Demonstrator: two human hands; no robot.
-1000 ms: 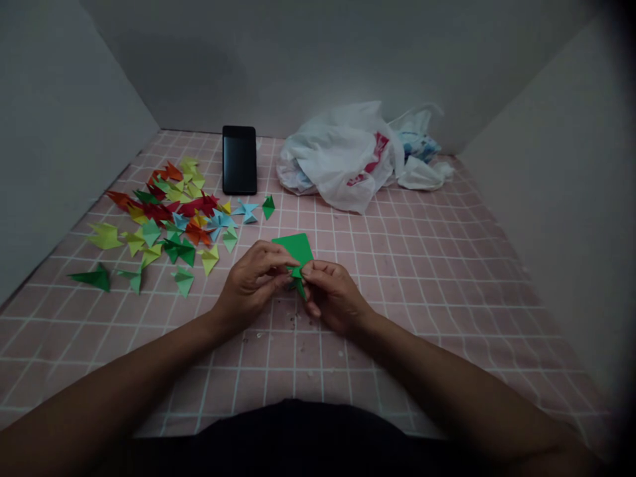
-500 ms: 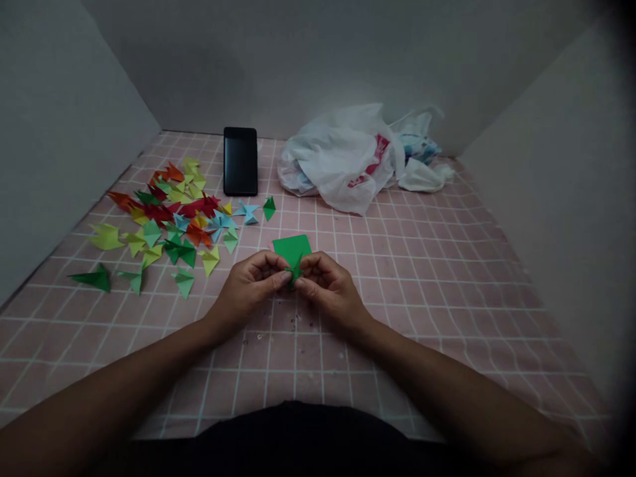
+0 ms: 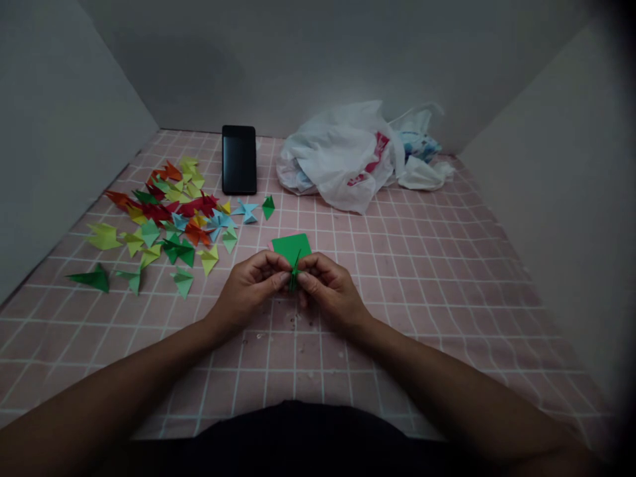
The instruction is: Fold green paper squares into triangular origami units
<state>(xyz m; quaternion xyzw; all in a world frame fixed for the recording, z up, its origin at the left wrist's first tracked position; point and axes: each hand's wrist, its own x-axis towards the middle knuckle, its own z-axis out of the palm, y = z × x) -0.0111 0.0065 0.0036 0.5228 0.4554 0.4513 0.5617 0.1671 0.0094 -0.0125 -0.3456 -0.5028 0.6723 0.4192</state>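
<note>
My left hand (image 3: 251, 286) and my right hand (image 3: 328, 287) meet at the middle of the pink checked surface (image 3: 437, 265). Both pinch a small folded green paper piece (image 3: 295, 273) between thumbs and fingertips; most of it is hidden by the fingers. Just beyond the hands lies a flat green paper square (image 3: 292, 247). To the left is a scatter of several folded paper shapes (image 3: 163, 218) in red, orange, yellow, green and light blue.
A black phone (image 3: 239, 159) lies face up at the back. A crumpled white plastic bag (image 3: 348, 156) sits at the back right. Grey walls (image 3: 54, 132) close in the left, back and right sides. Small crumbs lie near my wrists.
My hands have drawn closer together and slightly upward around the green piece, which is now folded narrower and more hidden. Nothing else has moved.
</note>
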